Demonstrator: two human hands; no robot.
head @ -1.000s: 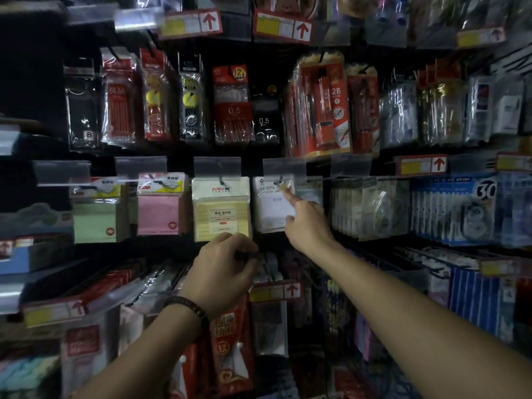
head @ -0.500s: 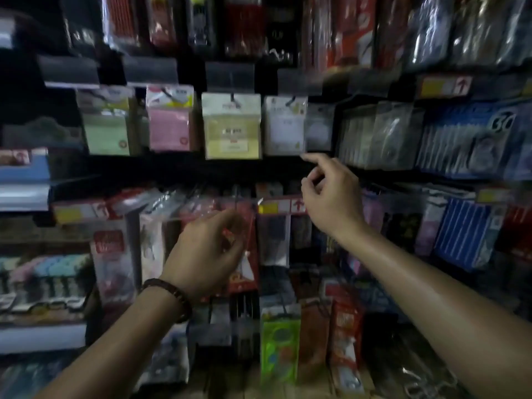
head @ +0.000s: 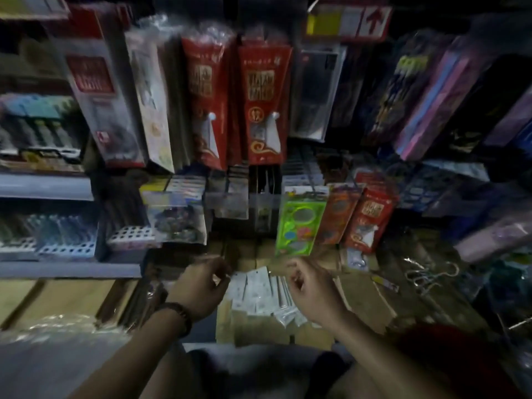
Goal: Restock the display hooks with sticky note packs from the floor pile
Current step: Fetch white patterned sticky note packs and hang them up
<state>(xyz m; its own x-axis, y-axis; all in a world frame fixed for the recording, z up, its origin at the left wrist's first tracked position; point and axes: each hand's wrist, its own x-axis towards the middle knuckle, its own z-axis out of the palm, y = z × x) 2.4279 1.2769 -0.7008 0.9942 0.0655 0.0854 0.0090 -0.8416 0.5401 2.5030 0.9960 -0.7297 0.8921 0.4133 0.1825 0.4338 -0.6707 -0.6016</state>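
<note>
A pile of white sticky note packs in clear wrap lies on cardboard on the floor, below the lowest hooks. My left hand hovers at the pile's left edge, fingers loosely curled, holding nothing. My right hand hovers over the pile's right side, fingers also loosely curled and empty. The hooks with sticky notes are out of view above. The frame is dim and blurred.
Red packets and other hanging packs fill the hooks above. A green stencil pack hangs just above my right hand. Shelves with pens stand at left. Loose metal hooks lie on cardboard at right.
My view has swung down from the sticky note hooks to the floor. Both hands came down from the display and now hover over the pile.
</note>
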